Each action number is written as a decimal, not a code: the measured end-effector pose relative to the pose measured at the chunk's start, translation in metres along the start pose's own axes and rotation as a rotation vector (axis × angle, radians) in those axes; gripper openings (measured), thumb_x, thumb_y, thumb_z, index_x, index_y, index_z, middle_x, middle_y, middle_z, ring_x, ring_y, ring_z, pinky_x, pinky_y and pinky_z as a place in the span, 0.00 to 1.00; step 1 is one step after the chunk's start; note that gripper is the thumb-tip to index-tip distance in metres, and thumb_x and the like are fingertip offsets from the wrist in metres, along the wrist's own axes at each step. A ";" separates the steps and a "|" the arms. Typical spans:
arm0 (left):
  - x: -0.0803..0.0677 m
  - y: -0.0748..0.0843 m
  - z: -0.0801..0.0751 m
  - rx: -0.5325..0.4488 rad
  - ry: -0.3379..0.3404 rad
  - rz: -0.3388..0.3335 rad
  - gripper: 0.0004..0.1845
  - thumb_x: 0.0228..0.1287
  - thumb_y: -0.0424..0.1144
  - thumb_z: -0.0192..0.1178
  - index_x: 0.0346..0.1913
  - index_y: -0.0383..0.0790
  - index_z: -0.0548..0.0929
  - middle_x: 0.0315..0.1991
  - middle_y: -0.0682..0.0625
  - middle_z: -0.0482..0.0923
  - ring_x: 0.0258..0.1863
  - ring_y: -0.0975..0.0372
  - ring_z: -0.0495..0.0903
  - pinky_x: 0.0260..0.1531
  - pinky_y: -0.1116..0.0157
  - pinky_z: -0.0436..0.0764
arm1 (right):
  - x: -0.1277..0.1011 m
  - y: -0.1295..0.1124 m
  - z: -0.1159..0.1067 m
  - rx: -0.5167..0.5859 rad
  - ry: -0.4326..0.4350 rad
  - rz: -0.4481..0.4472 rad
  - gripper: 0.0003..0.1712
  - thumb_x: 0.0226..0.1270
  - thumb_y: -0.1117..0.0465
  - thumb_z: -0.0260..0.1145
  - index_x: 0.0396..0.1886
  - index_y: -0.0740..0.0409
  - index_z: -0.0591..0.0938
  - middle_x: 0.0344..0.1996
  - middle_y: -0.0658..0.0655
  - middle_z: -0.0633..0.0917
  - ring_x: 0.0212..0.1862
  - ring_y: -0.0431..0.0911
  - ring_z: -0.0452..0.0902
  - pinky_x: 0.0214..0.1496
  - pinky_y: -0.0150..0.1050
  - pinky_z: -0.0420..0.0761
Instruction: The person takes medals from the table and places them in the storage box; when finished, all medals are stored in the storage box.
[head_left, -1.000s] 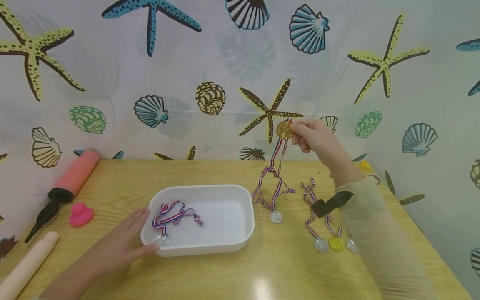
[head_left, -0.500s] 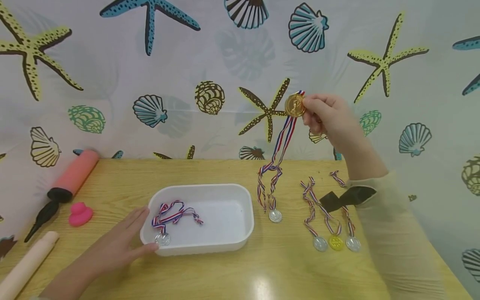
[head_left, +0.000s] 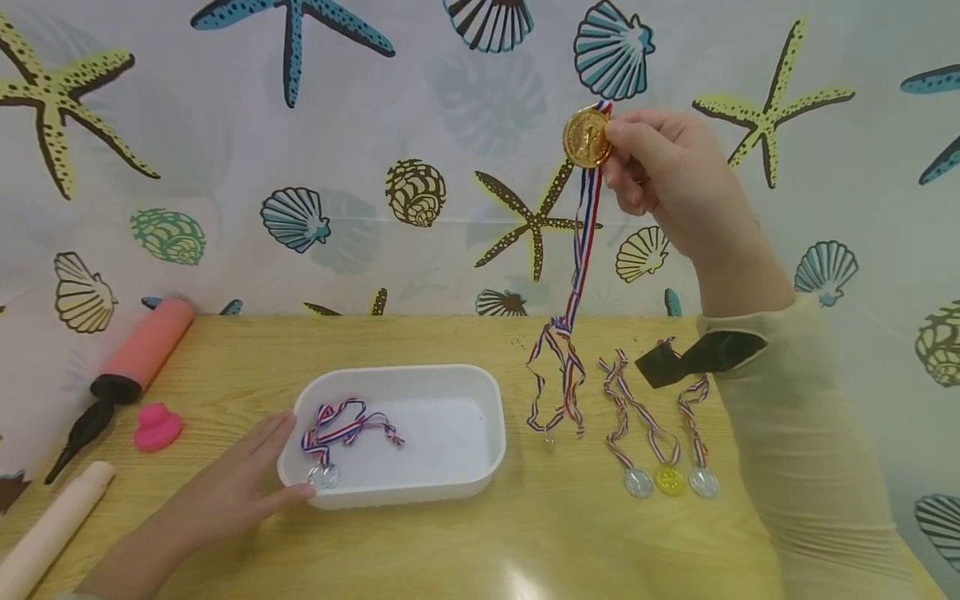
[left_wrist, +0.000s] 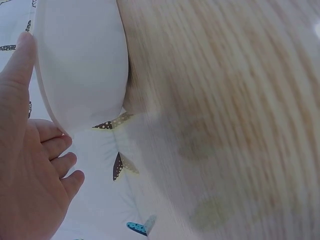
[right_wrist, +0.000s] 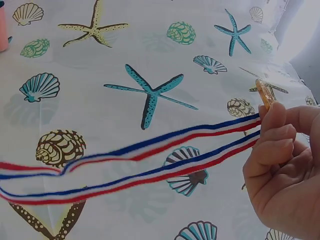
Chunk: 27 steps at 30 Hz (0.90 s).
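My right hand (head_left: 667,162) pinches a gold medal (head_left: 586,137) high against the cloth backdrop. Its red, white and blue ribbon (head_left: 585,242) hangs down and joins a looped, tangled ribbon (head_left: 573,375) in front of the table. A small silver medal (head_left: 549,437) shows nearly edge-on at the bottom of that loop. The right wrist view has the ribbon (right_wrist: 200,135) stretching away from the fingers. My left hand (head_left: 232,492) rests at the left end of a white plastic tray (head_left: 405,497), thumb at the front rim, fingers along the side. Inside lies a silver medal (head_left: 323,476) with its ribbon (head_left: 341,429).
Two silver medals, one (head_left: 638,482) left and one (head_left: 703,482) right of a yellow medal (head_left: 671,480), lie on the wooden table (head_left: 420,550). At left are a pink hand pump (head_left: 153,346), a pink knobbed toy (head_left: 157,427) and a pale roller (head_left: 56,525). A patterned cloth (head_left: 465,100) stands behind.
My right hand has risen with the gold medal, drawing its ribbon up. The tangled ribbon has shifted slightly right, and its silver medal has turned from face-on to nearly edge-on. My left hand stays put.
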<state>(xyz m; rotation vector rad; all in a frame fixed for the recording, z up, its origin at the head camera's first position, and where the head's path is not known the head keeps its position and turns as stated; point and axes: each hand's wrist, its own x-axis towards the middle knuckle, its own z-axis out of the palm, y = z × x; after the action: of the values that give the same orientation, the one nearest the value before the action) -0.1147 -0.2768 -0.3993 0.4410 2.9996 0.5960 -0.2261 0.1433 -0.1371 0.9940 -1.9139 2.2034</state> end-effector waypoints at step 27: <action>-0.001 -0.002 0.001 0.001 0.003 0.008 0.50 0.56 0.61 0.57 0.70 0.30 0.51 0.69 0.34 0.48 0.66 0.40 0.47 0.57 0.39 0.55 | 0.012 -0.032 -0.023 0.040 0.248 -0.191 0.15 0.66 0.65 0.58 0.27 0.76 0.76 0.15 0.62 0.72 0.13 0.46 0.58 0.12 0.28 0.61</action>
<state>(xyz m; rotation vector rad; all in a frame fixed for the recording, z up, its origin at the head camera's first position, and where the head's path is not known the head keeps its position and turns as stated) -0.1142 -0.2789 -0.4006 0.4529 3.0023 0.5964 -0.2317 0.1674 -0.1040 0.8246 -1.6063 2.1485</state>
